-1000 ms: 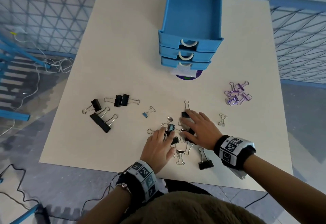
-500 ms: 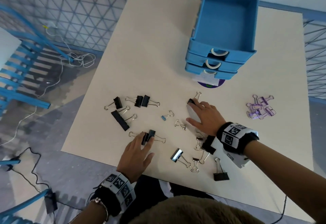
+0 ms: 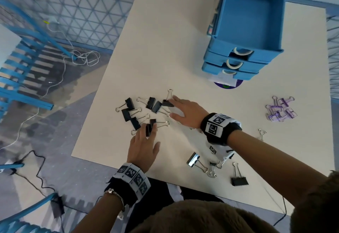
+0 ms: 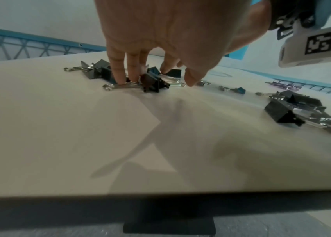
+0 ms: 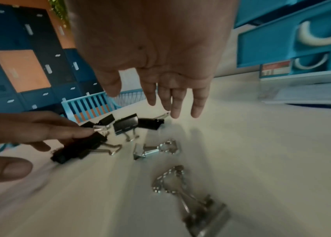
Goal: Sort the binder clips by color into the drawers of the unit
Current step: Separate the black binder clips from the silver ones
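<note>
Several black binder clips (image 3: 136, 112) lie bunched at the left of the white table (image 3: 165, 49). My left hand (image 3: 146, 139) presses straight fingers (image 4: 119, 70) onto two black clips (image 3: 150, 127) at the near edge of that bunch. My right hand (image 3: 177, 107) is flat, its fingertips (image 5: 175, 110) touching one black clip (image 3: 167, 103) at the bunch's right side. The blue drawer unit (image 3: 266, 56) stands at the back right, its top drawer pulled out and empty. Purple clips (image 3: 280, 108) sit in a pile at the right.
A silver clip (image 3: 192, 159), small clips (image 3: 212, 169) and one black clip (image 3: 239, 180) lie near the front edge under my right forearm. A small silver clip (image 3: 262, 133) lies further right. More silver clips (image 5: 154, 149) lie under my right palm. Cables run over the floor at the left.
Both hands have slid black clips to the left across the table into the black bunch. The head view has also shifted left.
</note>
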A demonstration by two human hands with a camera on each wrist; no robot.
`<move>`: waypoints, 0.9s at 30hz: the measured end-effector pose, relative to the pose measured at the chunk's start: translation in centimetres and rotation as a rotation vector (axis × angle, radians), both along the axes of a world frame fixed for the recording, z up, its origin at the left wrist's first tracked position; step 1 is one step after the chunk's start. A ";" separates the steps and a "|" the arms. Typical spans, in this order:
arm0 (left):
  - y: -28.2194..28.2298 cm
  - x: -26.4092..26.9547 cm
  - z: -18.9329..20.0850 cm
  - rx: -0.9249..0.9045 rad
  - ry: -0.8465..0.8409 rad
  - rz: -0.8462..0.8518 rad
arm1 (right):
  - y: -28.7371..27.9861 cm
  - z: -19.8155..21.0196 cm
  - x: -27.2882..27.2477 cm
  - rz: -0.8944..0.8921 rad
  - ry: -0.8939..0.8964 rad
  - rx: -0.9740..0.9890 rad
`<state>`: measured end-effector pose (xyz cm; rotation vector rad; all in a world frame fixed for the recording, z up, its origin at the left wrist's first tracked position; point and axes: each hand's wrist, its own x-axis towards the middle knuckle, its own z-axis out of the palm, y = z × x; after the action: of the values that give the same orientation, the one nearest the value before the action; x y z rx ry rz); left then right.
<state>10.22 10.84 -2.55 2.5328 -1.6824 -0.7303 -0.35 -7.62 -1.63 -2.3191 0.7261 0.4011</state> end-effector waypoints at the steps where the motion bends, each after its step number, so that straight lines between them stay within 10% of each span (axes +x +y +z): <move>1: -0.3 -0.1 0.1 -0.023 -0.006 -0.010 | -0.1 0.2 -0.8 -0.054 -0.039 0.013; 6: -0.9 -2.3 0.1 -0.172 0.097 -0.249 | 0.1 1.6 -8.8 -0.286 -0.230 -0.066; 15: -1.3 -7.2 -1.9 -0.157 0.096 -0.767 | 7.9 0.8 -23.8 -0.112 0.034 -0.210; 27: -3.5 -11.0 -0.5 -0.145 0.227 -0.469 | 9.0 -2.0 -25.2 -0.335 -0.162 -0.301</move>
<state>-0.81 7.29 -3.10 1.8914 -2.1710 -0.8387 -25.58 1.38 -3.67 -2.4061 1.1324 -0.0511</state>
